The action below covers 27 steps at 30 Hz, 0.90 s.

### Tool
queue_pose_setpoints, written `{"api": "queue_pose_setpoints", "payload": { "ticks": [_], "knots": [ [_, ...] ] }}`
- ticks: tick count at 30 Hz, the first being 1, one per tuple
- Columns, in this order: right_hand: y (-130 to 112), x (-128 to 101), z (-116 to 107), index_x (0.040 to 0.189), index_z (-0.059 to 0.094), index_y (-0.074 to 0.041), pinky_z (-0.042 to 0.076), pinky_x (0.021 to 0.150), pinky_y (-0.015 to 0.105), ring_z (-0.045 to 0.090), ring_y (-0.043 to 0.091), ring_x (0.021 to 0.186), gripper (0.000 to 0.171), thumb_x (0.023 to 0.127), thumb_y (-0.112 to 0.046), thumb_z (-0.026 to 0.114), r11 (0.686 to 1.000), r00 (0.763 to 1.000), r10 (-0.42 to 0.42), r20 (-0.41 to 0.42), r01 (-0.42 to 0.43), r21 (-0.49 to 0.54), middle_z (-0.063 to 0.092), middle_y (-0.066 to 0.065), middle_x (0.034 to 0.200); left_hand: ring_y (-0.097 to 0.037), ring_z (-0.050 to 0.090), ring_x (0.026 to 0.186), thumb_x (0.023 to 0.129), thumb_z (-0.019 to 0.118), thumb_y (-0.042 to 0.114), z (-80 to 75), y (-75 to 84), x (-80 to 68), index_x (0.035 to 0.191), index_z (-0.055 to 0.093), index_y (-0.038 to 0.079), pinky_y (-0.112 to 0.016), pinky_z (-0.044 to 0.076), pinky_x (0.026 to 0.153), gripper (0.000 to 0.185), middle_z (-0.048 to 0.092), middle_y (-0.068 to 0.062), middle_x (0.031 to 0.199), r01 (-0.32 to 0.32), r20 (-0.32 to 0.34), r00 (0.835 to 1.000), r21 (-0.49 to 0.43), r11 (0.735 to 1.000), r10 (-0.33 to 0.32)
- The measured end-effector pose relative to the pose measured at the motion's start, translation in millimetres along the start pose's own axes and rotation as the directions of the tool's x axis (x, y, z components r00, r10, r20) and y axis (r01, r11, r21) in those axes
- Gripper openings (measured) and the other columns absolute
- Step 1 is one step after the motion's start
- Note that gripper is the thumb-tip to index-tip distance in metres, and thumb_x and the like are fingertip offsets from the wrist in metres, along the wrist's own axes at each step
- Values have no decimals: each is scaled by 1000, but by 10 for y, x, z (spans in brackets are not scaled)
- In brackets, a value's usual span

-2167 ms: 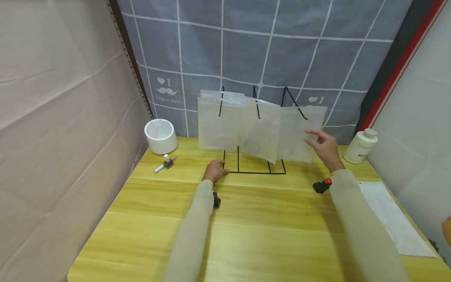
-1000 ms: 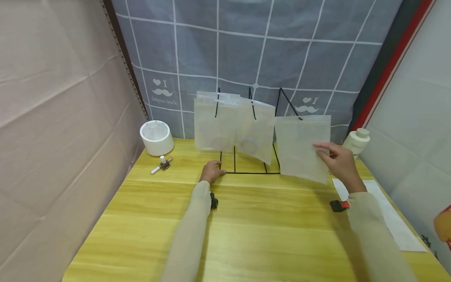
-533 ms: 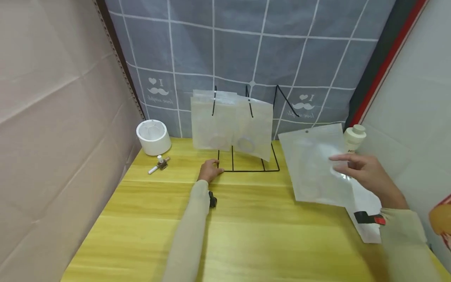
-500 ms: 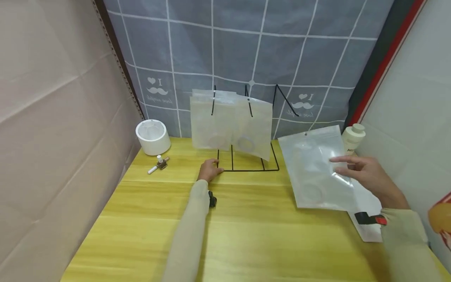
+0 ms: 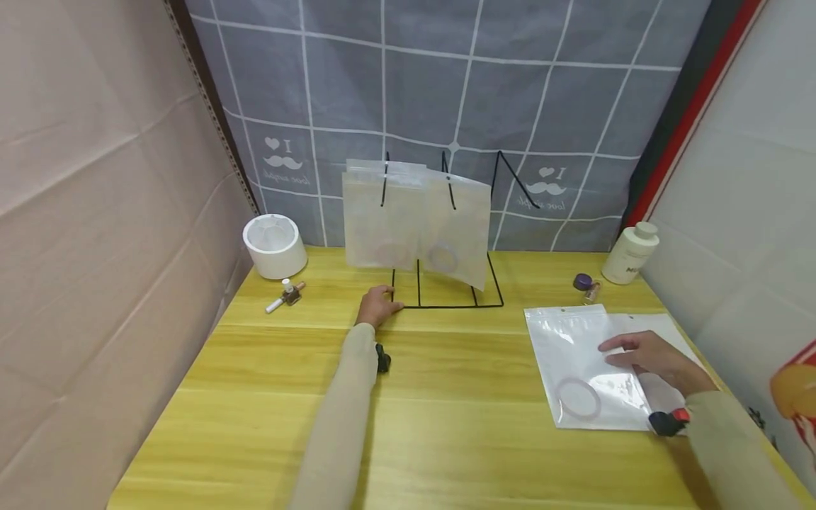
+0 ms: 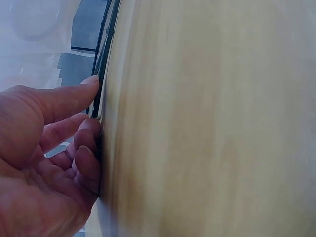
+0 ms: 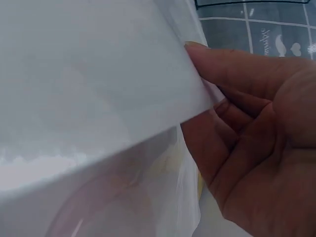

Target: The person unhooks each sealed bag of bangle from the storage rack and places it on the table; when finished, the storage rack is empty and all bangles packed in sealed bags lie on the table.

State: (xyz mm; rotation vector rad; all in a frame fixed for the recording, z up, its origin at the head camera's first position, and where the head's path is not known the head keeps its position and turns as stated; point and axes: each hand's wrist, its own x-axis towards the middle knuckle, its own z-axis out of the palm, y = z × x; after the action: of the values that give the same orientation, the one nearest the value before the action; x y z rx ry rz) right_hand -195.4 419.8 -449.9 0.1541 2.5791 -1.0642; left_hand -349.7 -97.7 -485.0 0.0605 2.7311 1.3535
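A black wire display rack (image 5: pixel 449 307) stands at the back of the table, with translucent zip bags (image 5: pixel 389 219) hanging from its left and middle prongs; the right prong is bare. My left hand (image 5: pixel 376 306) pinches the front left corner of the rack's base, thumb on the wire (image 6: pixel 101 64). My right hand (image 5: pixel 653 358) pinches the right edge of a zip bag (image 5: pixel 574 340) with a pale ring inside, thumb on top in the right wrist view. That bag lies low over the table at the right, partly overlapping another white bag (image 5: pixel 672 326) beneath it.
A white ring-shaped holder (image 5: pixel 275 244) stands at the back left, a small valve-like fitting (image 5: pixel 287 296) in front of it. At the back right are a white bottle (image 5: pixel 630 253), a purple cap (image 5: pixel 583 282) and a small clear pinkish piece (image 5: pixel 592 292). A grey checked cloth (image 5: pixel 421 92) hangs behind.
The right hand has drawn the bag off the rack's right prong, moved it right and toward me, and lowered it onto the white bag. The left hand has stayed at the rack's corner.
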Motion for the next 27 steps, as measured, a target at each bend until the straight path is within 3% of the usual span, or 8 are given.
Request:
{"api": "queue_pose_setpoints", "payload": {
  "ticks": [4,7,13,22,27],
  "knots": [
    [63,73,26,121,68,5,45,61,26,52,15,72,44,91,-25,77,999,1000,-19,-5,19,-36,60,4,89,-38,50,135,93,75,17,-10,2,-3,140,59,4,-51,44,109,51,55,-17,146,8,5,1000,-8,1000,-8],
    [104,107,45,119,69,5,43,57,25,49,12,62,42,89,-22,78,999,1000,-23,-11,23,-31,50,0,76,-38,49,135,93,74,17,-13,6,-7,140,59,4,-52,44,109,51,54,-17,147,10,10,1000,-11,1000,-10],
    [142,129,50,116,69,6,41,60,24,46,14,74,41,88,-23,79,997,999,-46,-22,44,-67,51,3,85,-38,50,135,94,73,19,-14,7,-8,141,59,5,-52,44,109,51,54,-17,147,5,12,1000,3,1000,-5],
    [185,115,74,111,69,4,36,55,23,42,12,63,35,88,-21,79,994,996,-87,-29,85,-72,44,1,80,-38,52,133,94,73,17,-21,39,-33,141,58,4,-52,45,108,51,55,-18,145,0,11,1000,-6,1000,0],
    [208,112,71,113,68,1,37,55,24,43,12,65,39,89,-28,78,998,999,-44,-31,42,-50,44,1,82,-38,50,135,93,74,17,-20,49,-25,141,59,4,-51,44,109,51,56,-17,145,11,9,1000,-5,1000,-11]
  ]
}}
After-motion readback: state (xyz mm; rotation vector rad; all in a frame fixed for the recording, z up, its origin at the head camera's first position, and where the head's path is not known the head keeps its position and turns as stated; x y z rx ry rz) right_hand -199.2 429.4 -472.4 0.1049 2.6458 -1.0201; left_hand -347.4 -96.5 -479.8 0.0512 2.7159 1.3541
